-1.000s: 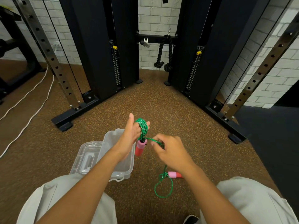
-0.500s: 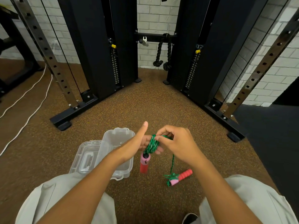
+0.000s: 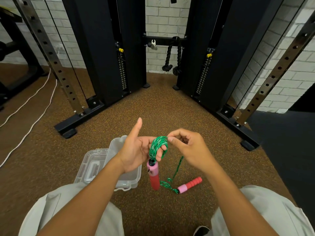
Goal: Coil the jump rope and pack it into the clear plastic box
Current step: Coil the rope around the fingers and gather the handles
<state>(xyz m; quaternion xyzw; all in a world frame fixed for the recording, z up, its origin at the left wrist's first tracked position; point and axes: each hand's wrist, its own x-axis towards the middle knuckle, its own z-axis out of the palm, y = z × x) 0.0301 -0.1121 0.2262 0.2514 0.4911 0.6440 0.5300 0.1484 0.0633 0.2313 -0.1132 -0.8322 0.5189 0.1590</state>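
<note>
the left hand [image 3: 136, 150] is held palm-up over the floor, thumb stretched up and away, its fingers spread flat with turns of the green braided jump rope [image 3: 157, 147] wound around them. the right hand [image 3: 187, 150] sits just beside it, thumb and forefinger pinched together on the rope at the top of the coil, the other fingers curled in. one pink and red foam handle [image 3: 154, 175] hangs straight down from the coil, below the left fingers. a loose strand of rope drops from under the right hand to a small tangle on the floor, where the second pink and red ribbed handle [image 3: 190, 184] lies on its side.

the clear plastic box [image 3: 126, 178] stands open on the brown speckled rubber floor [image 3: 153, 108], partly hidden behind the left wrist and forearm; its clear hinged lid [image 3: 92, 165] lies open to the left. nothing can be seen inside it, though the arm covers much of it.

beyond the hands, the black steel cable machine [image 3: 102, 48] fills the far side, its feet angling in on both sides. a black twisted rope attachment [image 3: 172, 55] hangs at its centre against the white brick wall [image 3: 162, 17]. a white cord [image 3: 34, 99] trails across the floor at the left. pale grey trouser knees [image 3: 68, 210] frame the bottom edge, with the toe of a dark shoe [image 3: 202, 229] between them.
</note>
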